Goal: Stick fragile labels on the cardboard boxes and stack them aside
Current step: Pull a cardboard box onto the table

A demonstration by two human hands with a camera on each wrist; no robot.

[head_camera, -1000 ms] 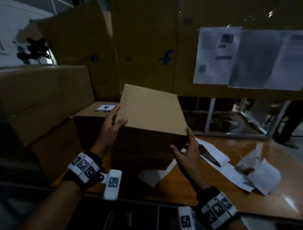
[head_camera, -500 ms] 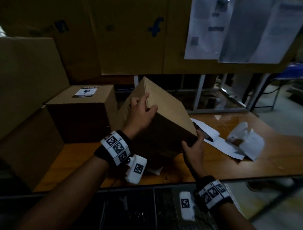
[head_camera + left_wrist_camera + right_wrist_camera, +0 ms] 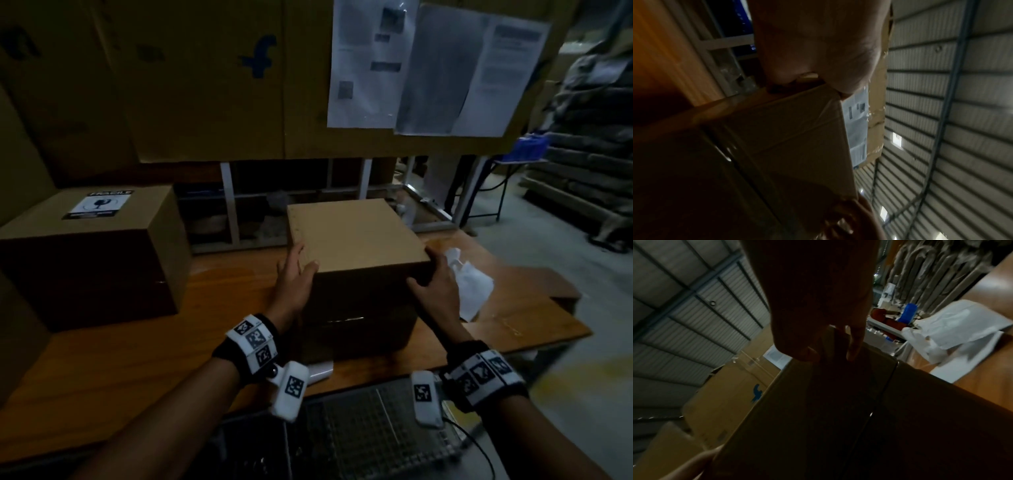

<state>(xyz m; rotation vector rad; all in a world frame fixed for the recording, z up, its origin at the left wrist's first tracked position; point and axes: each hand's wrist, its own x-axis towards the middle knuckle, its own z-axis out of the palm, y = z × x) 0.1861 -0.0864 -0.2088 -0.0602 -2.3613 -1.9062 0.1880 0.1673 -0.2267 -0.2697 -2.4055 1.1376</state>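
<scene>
A plain brown cardboard box (image 3: 352, 233) stands upright on the wooden table (image 3: 212, 308), its top bare. My left hand (image 3: 294, 274) grips its upper left edge, thumb over the top. My right hand (image 3: 435, 287) holds the near right corner, thumb on the front face. In the left wrist view my left hand (image 3: 818, 48) clasps the box (image 3: 797, 138) at a corner. The right wrist view has my right hand (image 3: 818, 296) on the dark box (image 3: 818, 418). A second box (image 3: 102, 257) at the left carries a fragile label (image 3: 97, 204) on top.
Crumpled white paper (image 3: 472, 291) lies right of the box, and a white sheet (image 3: 320, 370) pokes out under its near side. Large cardboard boxes (image 3: 20, 154) stand at the far left. A cardboard wall (image 3: 205, 85) with pinned papers rises behind. A wire basket (image 3: 370, 428) sits below the table's front edge.
The plain box went from tilted and lifted in my hands to standing upright on the table in the middle. Both hands kept hold and shifted to its upper sides.
</scene>
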